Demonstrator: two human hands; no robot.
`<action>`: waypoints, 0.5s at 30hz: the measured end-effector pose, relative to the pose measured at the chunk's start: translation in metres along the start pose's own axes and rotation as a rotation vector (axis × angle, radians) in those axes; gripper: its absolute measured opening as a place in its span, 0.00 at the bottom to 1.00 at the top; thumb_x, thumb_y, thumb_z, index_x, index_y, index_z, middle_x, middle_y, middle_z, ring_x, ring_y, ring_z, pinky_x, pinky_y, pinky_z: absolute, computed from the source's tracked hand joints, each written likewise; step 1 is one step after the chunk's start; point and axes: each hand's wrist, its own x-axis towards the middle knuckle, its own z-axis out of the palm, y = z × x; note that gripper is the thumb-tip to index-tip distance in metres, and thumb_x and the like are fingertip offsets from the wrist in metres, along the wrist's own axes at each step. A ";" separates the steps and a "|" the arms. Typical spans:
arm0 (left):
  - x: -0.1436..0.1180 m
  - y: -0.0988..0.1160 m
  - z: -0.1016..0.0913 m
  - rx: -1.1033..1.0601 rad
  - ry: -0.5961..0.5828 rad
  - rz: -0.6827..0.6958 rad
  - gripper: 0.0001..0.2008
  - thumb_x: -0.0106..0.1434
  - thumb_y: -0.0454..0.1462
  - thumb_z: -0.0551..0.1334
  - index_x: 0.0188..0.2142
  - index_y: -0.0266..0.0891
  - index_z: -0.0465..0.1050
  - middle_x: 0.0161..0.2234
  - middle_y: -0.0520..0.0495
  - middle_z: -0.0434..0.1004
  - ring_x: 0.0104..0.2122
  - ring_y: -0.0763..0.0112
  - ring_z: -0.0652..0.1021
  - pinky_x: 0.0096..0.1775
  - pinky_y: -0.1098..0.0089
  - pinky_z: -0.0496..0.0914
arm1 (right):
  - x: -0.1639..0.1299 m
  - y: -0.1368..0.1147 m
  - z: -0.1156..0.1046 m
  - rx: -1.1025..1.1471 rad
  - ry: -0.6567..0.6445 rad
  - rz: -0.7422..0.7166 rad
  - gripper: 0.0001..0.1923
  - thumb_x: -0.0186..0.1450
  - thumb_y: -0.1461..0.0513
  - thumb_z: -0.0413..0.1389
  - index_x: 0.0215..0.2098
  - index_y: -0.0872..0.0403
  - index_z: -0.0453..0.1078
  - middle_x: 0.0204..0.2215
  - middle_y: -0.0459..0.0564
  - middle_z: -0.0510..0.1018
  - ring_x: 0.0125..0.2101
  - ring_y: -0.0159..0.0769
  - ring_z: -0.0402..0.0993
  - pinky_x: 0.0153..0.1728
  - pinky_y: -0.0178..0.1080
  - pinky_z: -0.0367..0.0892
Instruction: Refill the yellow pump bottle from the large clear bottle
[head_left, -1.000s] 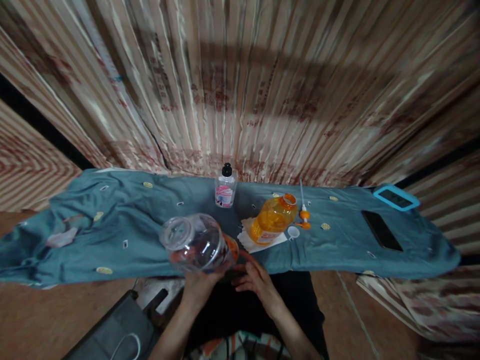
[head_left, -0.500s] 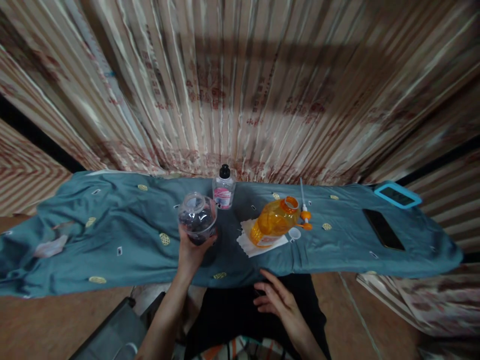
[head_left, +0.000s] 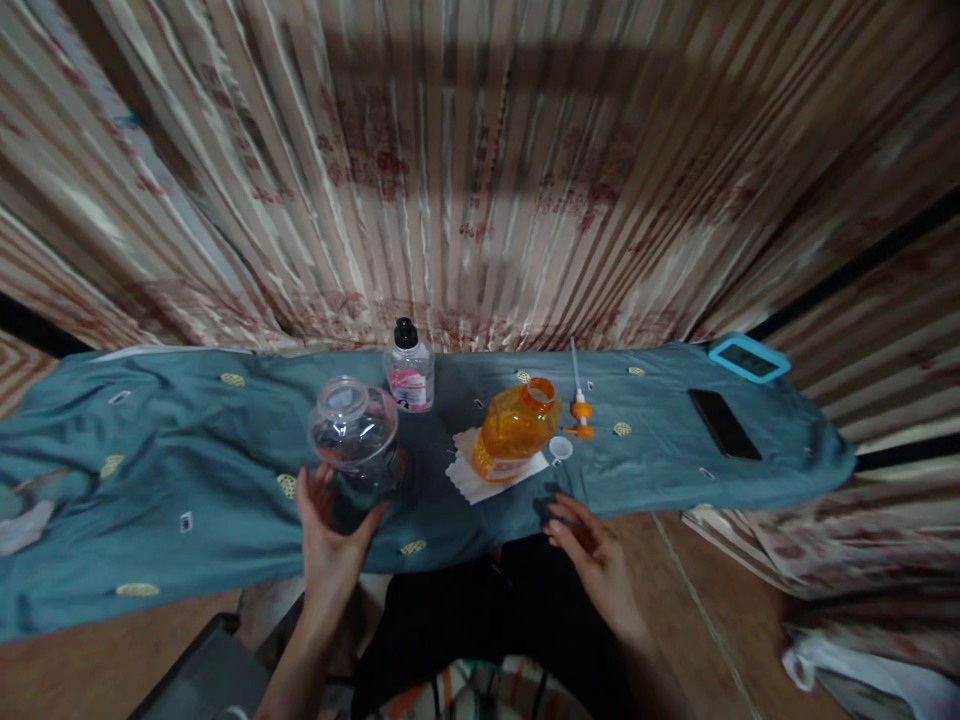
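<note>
- The left hand (head_left: 328, 528) is spreading wide open just behind a clear jar (head_left: 354, 437), palm toward it; whether the fingertips are touching the glass I cannot tell.
- The jar is standing upright on the teal cloth (head_left: 187, 470) that is covering the tabletop, left of centre, with its wide mouth facing up.
- The right hand (head_left: 586, 545) is hovering open and empty at the near edge of the cloth, fingers loosely spread and gripping nothing.
- The two hands are sitting well apart, with the person's dark lap showing between them.
- A small bottle (head_left: 409, 368) with a black cap and a pink label is standing just behind the jar, near the curtain (head_left: 480, 180).
- An orange bottle (head_left: 514, 429) is lying tilted on a white napkin (head_left: 463, 478), right of the jar, with its open neck pointing away from the person.
- A small white cap (head_left: 559, 449) is lying just beside the orange bottle on the cloth.
- An orange pump (head_left: 579, 402) with a long white tube is lying near that cap.
- A black phone (head_left: 724, 424) is lying flat farther right on the cloth.
- A blue-framed device (head_left: 748, 358) is resting at the far right corner, beyond the phone.
</note>
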 end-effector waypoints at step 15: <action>-0.059 0.010 0.033 -0.021 -0.400 -0.035 0.30 0.65 0.56 0.72 0.61 0.48 0.76 0.65 0.39 0.79 0.67 0.45 0.78 0.71 0.41 0.70 | 0.114 0.023 -0.013 -0.492 0.226 -0.541 0.50 0.72 0.25 0.53 0.67 0.57 0.71 0.64 0.65 0.71 0.65 0.56 0.68 0.68 0.62 0.65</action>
